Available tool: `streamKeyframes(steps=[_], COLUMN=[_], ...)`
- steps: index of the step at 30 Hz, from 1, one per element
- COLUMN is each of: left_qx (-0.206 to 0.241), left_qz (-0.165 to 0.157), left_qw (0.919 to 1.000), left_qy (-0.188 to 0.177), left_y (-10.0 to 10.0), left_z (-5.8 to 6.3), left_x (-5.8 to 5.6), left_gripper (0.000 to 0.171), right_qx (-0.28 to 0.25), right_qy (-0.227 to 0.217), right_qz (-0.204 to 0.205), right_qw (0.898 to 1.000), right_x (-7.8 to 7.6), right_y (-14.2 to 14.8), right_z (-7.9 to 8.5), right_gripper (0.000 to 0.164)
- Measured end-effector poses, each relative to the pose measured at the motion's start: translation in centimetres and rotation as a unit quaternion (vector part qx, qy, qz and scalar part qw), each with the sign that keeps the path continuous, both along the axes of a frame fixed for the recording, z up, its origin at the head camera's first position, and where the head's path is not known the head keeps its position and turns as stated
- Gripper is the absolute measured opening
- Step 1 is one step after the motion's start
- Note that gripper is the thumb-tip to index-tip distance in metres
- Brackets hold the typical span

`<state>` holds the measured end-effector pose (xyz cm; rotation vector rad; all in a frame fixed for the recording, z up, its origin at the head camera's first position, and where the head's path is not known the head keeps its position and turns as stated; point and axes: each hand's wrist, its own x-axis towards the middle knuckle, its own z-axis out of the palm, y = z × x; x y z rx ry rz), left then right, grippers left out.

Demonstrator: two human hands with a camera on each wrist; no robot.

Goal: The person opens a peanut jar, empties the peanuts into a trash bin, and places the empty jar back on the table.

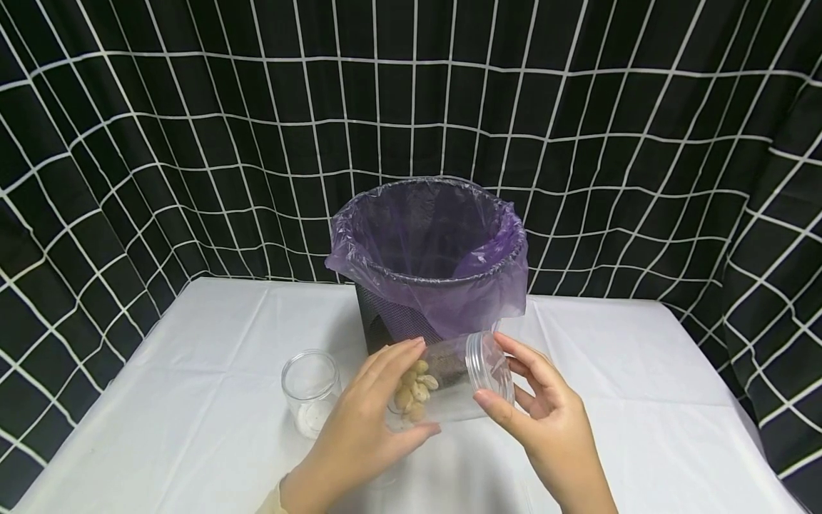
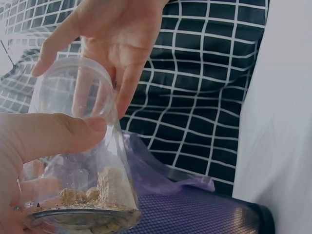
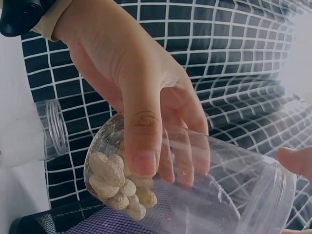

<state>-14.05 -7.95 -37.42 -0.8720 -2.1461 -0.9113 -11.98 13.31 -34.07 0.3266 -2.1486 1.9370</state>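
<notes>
A clear jar (image 1: 449, 403) is held tilted, almost on its side, above the table in front of the bin. Unshelled peanuts (image 1: 412, 389) lie gathered at its base, with brown crumbs beside them in the left wrist view. My left hand (image 1: 362, 417) grips the jar around its base end, thumb (image 2: 73, 134) across the wall. At the other end, the clear screw lid (image 1: 493, 365) sits on the jar's mouth. My right hand (image 1: 554, 410) holds this lid between thumb and fingers; only its fingertips (image 3: 295, 161) enter the right wrist view.
A second clear jar (image 1: 311, 389) stands upright on the white cloth (image 1: 193, 400), left of my left hand. Behind the held jar is a black mesh bin (image 1: 379, 314) lined with a purple bag (image 1: 449, 307). A black curtain with white grid lines (image 1: 411, 93) surrounds the table.
</notes>
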Motion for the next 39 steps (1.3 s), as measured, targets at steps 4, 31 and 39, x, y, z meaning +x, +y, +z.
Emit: streamKeyframes(steps=[4, 31, 39], left_qx=[0.001, -0.004, -0.004], left_qz=[-0.002, -0.001, -0.005], left_qw=[1.0000, 1.0000, 0.9999], left_qy=[-0.001, 0.007, -0.016], left_y=[-0.03, 0.11, 0.07], left_z=[0.07, 0.01, 0.10], left_x=[0.05, 0.15, 0.31], left_gripper=[0.092, 0.093, 0.088], right_qx=[-0.009, 0.000, -0.012], right_qy=[0.022, 0.052, 0.034], right_qz=[0.016, 0.020, 0.002], right_qw=[1.000, 0.998, 0.999], right_x=[0.04, 0.17, 0.09], right_y=[0.09, 0.17, 0.11], right_z=[-0.18, -0.15, -0.14], right_gripper=[0.062, 0.062, 0.063])
